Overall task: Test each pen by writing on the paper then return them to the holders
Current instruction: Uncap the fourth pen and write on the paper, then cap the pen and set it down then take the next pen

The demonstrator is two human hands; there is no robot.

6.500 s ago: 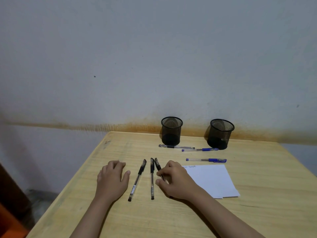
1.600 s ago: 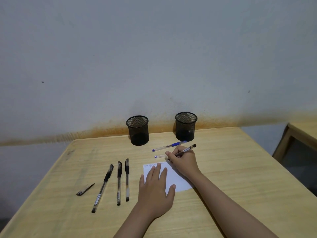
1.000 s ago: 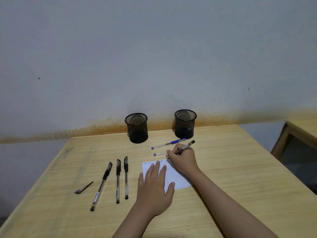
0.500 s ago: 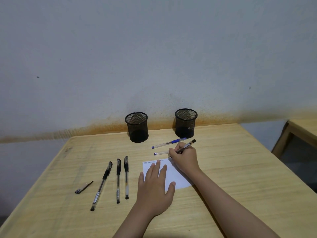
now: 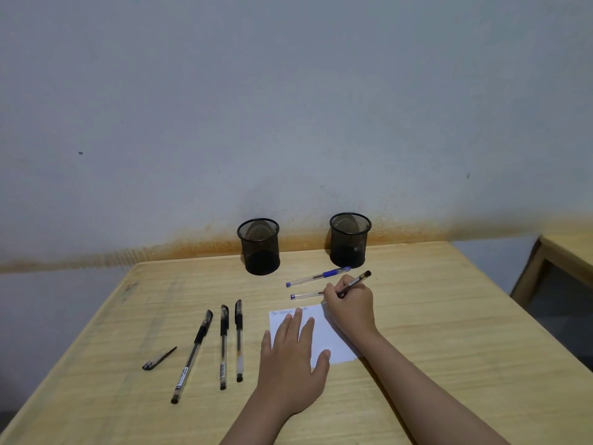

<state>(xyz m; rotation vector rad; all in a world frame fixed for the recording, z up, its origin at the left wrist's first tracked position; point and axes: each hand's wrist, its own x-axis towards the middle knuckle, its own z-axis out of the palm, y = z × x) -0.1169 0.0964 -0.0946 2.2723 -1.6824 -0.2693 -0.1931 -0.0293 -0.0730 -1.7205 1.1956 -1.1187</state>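
My right hand (image 5: 351, 308) grips an uncapped black pen (image 5: 357, 280) with its tip hidden behind my fingers at the top right edge of the white paper (image 5: 324, 332). My left hand (image 5: 293, 364) lies flat on the paper, fingers straight. Small handwriting runs along the paper's top edge. Three capped black pens (image 5: 223, 345) lie side by side left of the paper. A loose black cap (image 5: 158, 358) lies further left. Two blue pens (image 5: 317, 277) lie beyond the paper, the nearer one (image 5: 306, 296) partly hidden by my right hand. Two black mesh holders (image 5: 259, 245) (image 5: 349, 239) stand at the wall.
The wooden table (image 5: 449, 332) ends at the left edge and at the wall behind the holders. A second wooden piece of furniture (image 5: 558, 268) stands to the right, with a gap between it and the table.
Since 6.5 s ago my right hand took a black pen, its cap now lies at the left, and my left hand moved onto the paper. Over the last second my right hand shifted slightly right along the writing line.
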